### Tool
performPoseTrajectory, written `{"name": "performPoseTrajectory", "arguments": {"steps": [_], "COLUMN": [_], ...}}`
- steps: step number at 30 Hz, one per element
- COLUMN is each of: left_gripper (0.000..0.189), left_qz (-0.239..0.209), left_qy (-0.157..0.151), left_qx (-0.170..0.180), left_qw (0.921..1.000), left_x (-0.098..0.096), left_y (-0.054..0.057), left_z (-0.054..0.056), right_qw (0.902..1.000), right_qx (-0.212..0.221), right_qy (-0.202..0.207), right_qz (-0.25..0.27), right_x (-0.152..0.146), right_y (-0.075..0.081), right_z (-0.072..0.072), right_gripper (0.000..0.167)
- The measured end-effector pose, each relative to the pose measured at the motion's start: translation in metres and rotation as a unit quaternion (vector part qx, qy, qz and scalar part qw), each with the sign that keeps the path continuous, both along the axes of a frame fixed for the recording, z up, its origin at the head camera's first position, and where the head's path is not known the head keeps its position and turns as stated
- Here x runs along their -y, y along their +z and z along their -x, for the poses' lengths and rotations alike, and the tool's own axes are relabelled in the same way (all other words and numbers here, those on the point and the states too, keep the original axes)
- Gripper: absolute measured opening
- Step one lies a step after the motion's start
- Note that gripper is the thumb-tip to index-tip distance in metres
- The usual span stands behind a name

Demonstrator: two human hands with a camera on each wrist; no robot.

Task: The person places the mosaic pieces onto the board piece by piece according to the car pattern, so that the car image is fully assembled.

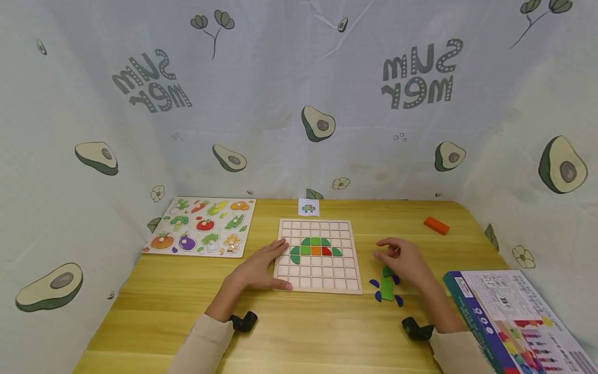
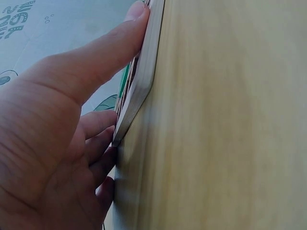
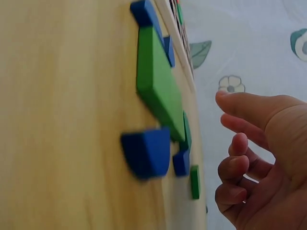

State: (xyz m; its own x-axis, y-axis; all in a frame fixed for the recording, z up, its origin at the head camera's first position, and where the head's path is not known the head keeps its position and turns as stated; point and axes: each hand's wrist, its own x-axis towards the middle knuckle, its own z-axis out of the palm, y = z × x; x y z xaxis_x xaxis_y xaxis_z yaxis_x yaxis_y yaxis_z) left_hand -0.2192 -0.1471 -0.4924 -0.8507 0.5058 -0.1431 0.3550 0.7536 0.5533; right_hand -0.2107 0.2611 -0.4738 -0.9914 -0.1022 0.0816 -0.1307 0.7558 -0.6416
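Note:
A wooden grid board (image 1: 317, 283) carries green, light green, orange and red pieces (image 1: 315, 250) in a low domed figure. My left hand (image 1: 261, 265) steadies its near left corner, fingertips at the left side and thumb on the front edge. Over the loose pieces to the board's right, my right hand (image 1: 405, 259) hovers with loosely bent fingers, thumb and index apart and nothing between them. Below it lie a light green rectangular block (image 1: 387, 289), a dark green curved piece (image 1: 388, 271) and several blue half-round pieces (image 1: 399, 301). A small green piece (image 3: 194, 182) shows in the right wrist view.
A small picture card (image 1: 309, 207) with a similar figure stands behind the board. A vegetable peg puzzle (image 1: 196, 239) lies at the back left. An orange block (image 1: 436, 225) is at the back right, and a printed box (image 1: 509, 311) at the near right. Patterned cloth (image 1: 280, 104) encloses the table.

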Motion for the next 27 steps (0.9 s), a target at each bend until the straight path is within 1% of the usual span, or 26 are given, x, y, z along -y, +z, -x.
{"name": "performPoseTrajectory", "arguments": {"steps": [4, 8, 12, 15, 19, 22, 27], "left_gripper": [0.113, 0.113, 0.113, 0.113, 0.114, 0.114, 0.114], "left_qz": [0.002, 0.002, 0.000, -0.001, 0.002, 0.003, 0.003], "left_qy": [-0.001, -0.003, -0.001, 0.002, -0.001, -0.003, -0.003], "left_qx": [-0.001, -0.003, -0.002, -0.001, -0.002, -0.005, -0.004], "left_qw": [1.0000, 1.0000, 1.0000, 1.0000, 1.0000, 1.0000, 1.0000], "left_x": [0.000, -0.001, -0.001, -0.001, -0.001, -0.001, 0.001], "left_y": [-0.001, -0.001, -0.002, -0.002, -0.003, -0.002, -0.002], "left_z": [0.000, 0.001, 0.000, 0.000, 0.001, 0.002, 0.001], "right_qw": [0.9997, 0.9987, 0.9974, 0.9951, 0.9904, 0.9891, 0.9902], "right_qx": [0.014, 0.026, 0.021, 0.022, 0.036, 0.039, 0.024], "right_qy": [-0.013, -0.036, -0.058, -0.087, -0.126, -0.135, -0.132], "right_qz": [-0.013, -0.026, -0.038, -0.043, -0.044, -0.044, -0.038], "right_x": [-0.010, -0.019, -0.025, -0.029, -0.032, -0.032, -0.032], "right_y": [-0.001, -0.002, -0.007, -0.011, -0.013, -0.012, -0.013], "right_z": [-0.004, -0.010, -0.011, -0.010, -0.010, -0.011, -0.011], "right_gripper": [0.042, 0.050, 0.055, 0.060, 0.064, 0.062, 0.052]}}
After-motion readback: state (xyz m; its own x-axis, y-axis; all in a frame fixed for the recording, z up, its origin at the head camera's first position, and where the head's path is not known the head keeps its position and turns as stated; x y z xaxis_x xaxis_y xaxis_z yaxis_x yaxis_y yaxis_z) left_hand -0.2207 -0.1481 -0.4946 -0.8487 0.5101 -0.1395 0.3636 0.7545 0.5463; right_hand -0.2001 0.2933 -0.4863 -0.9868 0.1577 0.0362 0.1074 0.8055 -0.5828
